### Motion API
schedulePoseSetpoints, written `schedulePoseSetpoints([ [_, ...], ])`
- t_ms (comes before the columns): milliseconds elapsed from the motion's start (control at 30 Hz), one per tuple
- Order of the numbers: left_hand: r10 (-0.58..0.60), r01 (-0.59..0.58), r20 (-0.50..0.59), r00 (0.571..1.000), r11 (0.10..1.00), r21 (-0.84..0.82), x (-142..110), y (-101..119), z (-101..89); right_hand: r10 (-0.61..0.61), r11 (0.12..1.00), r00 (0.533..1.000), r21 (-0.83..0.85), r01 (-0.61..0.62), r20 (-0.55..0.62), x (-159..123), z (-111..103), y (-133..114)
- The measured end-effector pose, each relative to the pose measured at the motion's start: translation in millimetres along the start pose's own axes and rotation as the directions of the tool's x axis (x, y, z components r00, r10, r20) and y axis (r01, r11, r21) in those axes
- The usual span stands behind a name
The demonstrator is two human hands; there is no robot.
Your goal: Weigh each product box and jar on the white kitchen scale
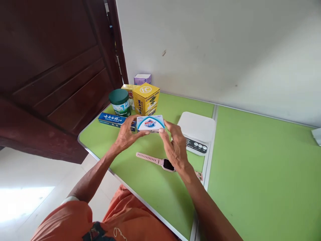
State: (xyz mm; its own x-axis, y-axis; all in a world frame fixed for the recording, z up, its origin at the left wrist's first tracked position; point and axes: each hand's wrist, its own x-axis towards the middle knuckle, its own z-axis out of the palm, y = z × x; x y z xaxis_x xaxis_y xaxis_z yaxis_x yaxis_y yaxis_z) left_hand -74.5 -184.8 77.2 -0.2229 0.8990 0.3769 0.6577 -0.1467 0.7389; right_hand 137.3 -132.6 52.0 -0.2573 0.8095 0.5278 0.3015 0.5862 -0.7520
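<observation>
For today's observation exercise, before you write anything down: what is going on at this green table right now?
A person in orange clothing holds a small white and blue cardboard box above the green table with both hands, the left hand at one end and the right hand at the other. Beneath lies a pink strapped smartwatch. A white digital kitchen scale sits to the right, and a yellow carton and green-lidded tin stand behind.
</observation>
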Motion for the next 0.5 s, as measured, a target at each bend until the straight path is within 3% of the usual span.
schedulePoseSetpoints([
  [233, -0.104, 0.107, -0.108, 0.989, 0.994, 0.02, -8.9, -38.0, -60.7, -0.068, 0.99, 0.98, 0.133, 0.043, 0.186, 21.2, 70.8, -16.4],
  [500, -0.201, 0.209, -0.15, 0.968, 0.977, 0.037, 3.9, -89.2, -91.9, -0.144, 0.989, 0.946, 0.078, 0.127, 0.29, 44.9, 133.5, -11.9],
])
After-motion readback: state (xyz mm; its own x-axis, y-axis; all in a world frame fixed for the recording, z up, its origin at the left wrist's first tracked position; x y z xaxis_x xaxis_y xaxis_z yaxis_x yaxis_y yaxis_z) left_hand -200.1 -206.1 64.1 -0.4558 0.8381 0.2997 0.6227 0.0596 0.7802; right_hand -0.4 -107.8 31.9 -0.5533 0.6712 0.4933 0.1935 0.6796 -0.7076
